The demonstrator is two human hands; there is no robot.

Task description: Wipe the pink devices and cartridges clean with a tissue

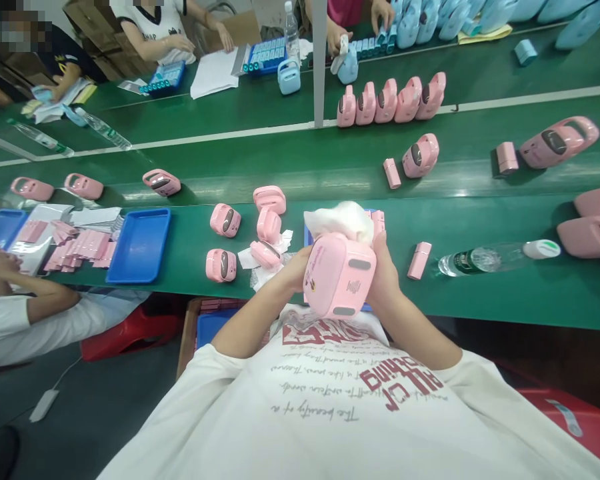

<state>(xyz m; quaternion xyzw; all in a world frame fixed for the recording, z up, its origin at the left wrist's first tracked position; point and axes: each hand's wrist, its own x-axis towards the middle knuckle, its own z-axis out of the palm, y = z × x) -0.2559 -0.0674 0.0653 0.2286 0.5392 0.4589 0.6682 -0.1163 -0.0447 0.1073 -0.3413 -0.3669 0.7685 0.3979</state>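
Observation:
I hold a rounded pink plastic device (337,277) in front of my chest, its base with two grey pads turned towards me. My left hand (303,263) grips its left side, with the fingers mostly hidden behind it. On the other side my right hand (384,267) is closed round the device. A white cloth (341,221) bunches up just past the device; which fingers touch it is hidden. Beneath lies a blue tray (309,237), largely covered, with a small pink block (378,220) showing at its far edge.
Several pink devices (269,225) stand left of me, some on crumpled white wrapping. To the right are a pink block (420,260) and a water bottle (495,259). More pink devices (387,101) line the belt. A blue tray (139,245) sits further left; co-workers sit left and opposite.

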